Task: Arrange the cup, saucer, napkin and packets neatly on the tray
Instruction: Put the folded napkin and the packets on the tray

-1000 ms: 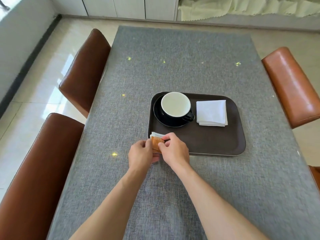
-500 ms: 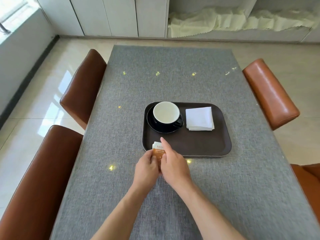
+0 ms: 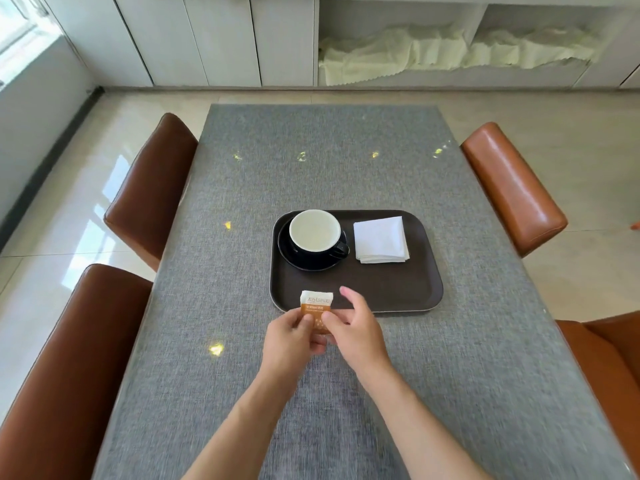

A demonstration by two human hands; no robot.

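A dark brown tray (image 3: 391, 292) lies on the grey table. At its back left stands a black cup (image 3: 314, 234) with a white inside on a black saucer (image 3: 294, 256). To the right of the cup lies a folded white napkin (image 3: 381, 240). My left hand (image 3: 292, 337) and my right hand (image 3: 356, 332) together pinch orange and white packets (image 3: 316, 302) over the tray's front left edge. My right index finger sticks out over the tray. How many packets are stacked I cannot tell.
The grey table (image 3: 311, 174) has brown leather chairs on the left (image 3: 152, 188) (image 3: 69, 368) and orange-brown chairs on the right (image 3: 512, 188) (image 3: 609, 368). White cabinets with pale cloth in open shelves (image 3: 450, 53) line the far wall.
My head has pulled back and tilted up, so the table looks smaller. Both hands keep hold of the packets, which now stand more upright at the tray's front left edge.
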